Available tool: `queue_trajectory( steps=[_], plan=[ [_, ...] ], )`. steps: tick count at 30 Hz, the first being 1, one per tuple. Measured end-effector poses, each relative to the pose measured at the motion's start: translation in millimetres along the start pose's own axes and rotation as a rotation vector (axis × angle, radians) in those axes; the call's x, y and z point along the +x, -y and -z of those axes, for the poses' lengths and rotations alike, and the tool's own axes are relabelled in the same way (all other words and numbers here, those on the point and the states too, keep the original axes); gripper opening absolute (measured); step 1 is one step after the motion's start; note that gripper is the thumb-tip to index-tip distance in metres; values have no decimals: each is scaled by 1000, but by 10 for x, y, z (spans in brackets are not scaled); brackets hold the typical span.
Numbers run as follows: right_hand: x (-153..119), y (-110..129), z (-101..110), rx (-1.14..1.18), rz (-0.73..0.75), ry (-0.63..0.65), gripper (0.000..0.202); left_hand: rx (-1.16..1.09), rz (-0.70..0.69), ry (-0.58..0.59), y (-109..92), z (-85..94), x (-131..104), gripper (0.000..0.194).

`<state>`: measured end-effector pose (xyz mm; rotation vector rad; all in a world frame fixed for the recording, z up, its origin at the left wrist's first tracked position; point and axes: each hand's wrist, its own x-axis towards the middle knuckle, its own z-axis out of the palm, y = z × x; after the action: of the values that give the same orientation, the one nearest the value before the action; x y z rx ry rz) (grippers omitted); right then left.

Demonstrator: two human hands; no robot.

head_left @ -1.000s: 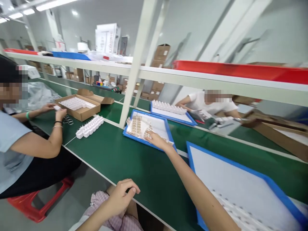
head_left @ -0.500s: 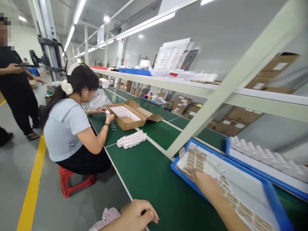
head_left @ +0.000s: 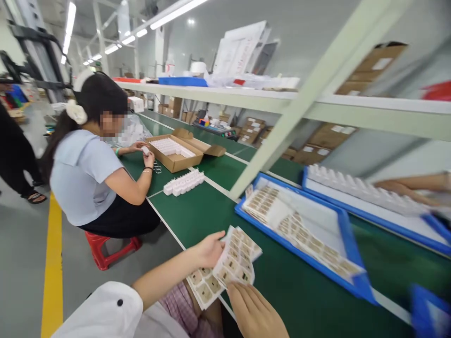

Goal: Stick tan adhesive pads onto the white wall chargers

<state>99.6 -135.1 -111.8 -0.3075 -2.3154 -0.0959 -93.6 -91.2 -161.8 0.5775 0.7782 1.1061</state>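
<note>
Over the bench's front edge, my left hand point(head_left: 210, 249) is closed on the left edge of some white sheets of tan square stickers point(head_left: 235, 263), its thumb along the top. The fingers of my right hand point(head_left: 256, 307) press together at the lower corner of the same sheets. Another sticker sheet point(head_left: 205, 287) hangs lower, partly behind the upper ones and above my lap. To the right, a blue tray point(head_left: 296, 245) holds more such sticker sheets point(head_left: 298, 229) lying on a white lining.
A co-worker point(head_left: 88, 164) sits on a red stool point(head_left: 107, 249), handling a small white piece beside a cardboard box point(head_left: 178, 162). White pieces point(head_left: 183, 182) stand in rows on the green bench point(head_left: 169, 211). Behind is another blue tray point(head_left: 373, 213) with white pieces; another person's arm point(head_left: 412, 185) reaches there. A slanted post point(head_left: 282, 126) rises nearby.
My right hand has come from the blue tray toward my left hand, and sticker sheets are now between both. My left hand has risen and closed on them. The view has shifted right.
</note>
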Motion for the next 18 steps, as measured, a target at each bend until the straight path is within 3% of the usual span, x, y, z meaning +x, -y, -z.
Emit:
queue_trajectory(
  steps=[2, 4, 8, 13, 18],
  plan=[
    [-125, 105, -8, 192, -355, -87, 32, 47, 36, 18, 14, -111, 66, 59],
    [-196, 18, 68, 223, -648, -191, 36, 123, 66, 49, 23, -221, 50, 59],
    [-222, -396, 372, 116, -993, -482, 51, 376, 58, 84, -7, -387, -94, 68],
    [-184, -763, 780, 38, -1162, -808, 59, 891, -126, -45, -28, -522, -214, 61],
    [-179, -687, 1241, -147, -1142, -968, 42, 1430, -266, -43, -43, -381, -440, 62]
  ],
)
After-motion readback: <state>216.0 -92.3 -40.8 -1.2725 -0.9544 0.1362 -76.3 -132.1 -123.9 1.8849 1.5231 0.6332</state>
